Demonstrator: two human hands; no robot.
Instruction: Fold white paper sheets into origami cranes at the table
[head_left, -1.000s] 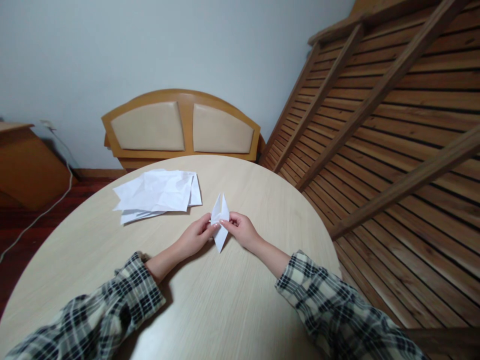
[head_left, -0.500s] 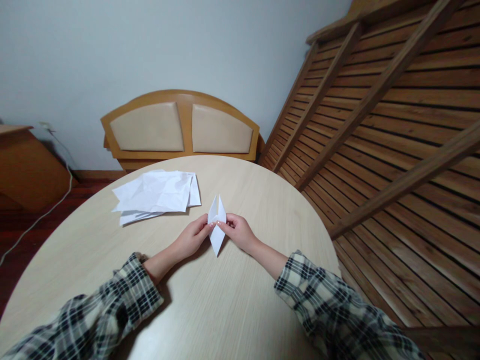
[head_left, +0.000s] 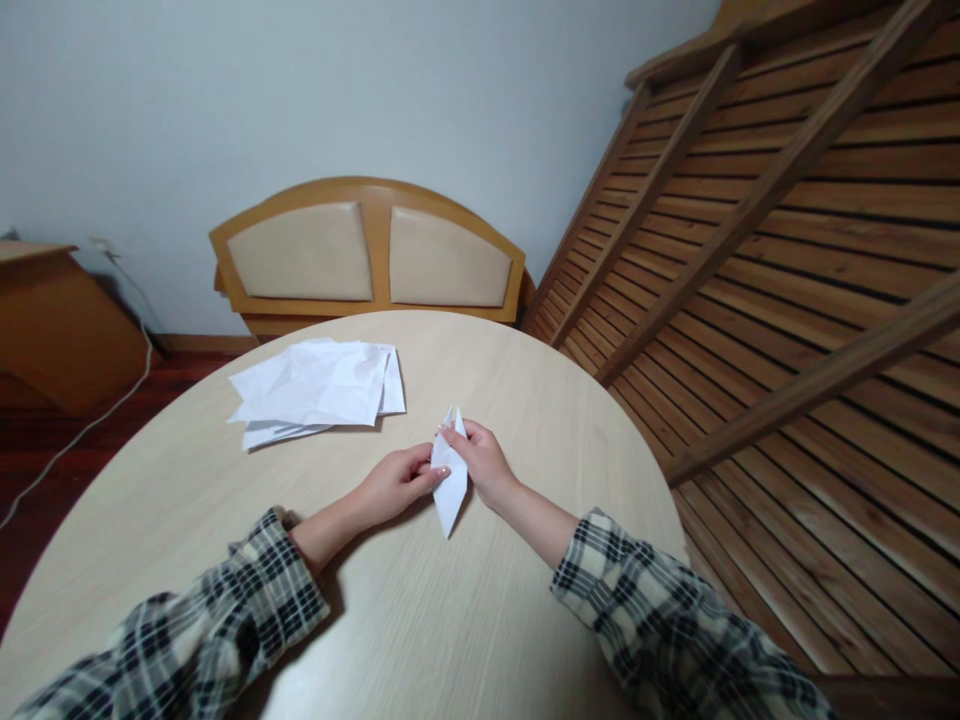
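Observation:
A narrow, diamond-shaped piece of folded white paper (head_left: 450,497) is held between both hands above the round table. My left hand (head_left: 397,484) is closed on its left edge, thumb lying across the front near the middle. Higher up on the right, my right hand (head_left: 484,462) pinches the paper with the thumb on its upper part. The paper's long point faces me, and two slim tips stick up at the far end. The fingers behind the paper are mostly hidden.
A loose stack of creased white paper sheets (head_left: 315,385) lies on the pale round table (head_left: 450,650), left of my hands. Beyond the table stands a wooden headboard (head_left: 382,255) with beige panels. Slatted wooden boards (head_left: 750,300) lean on the right. A white cable (head_left: 90,425) hangs at the left.
The folded paper has moved slightly right and toward me. My right thumb has shifted up to its upper part, and the two upper tips now stand closer together.

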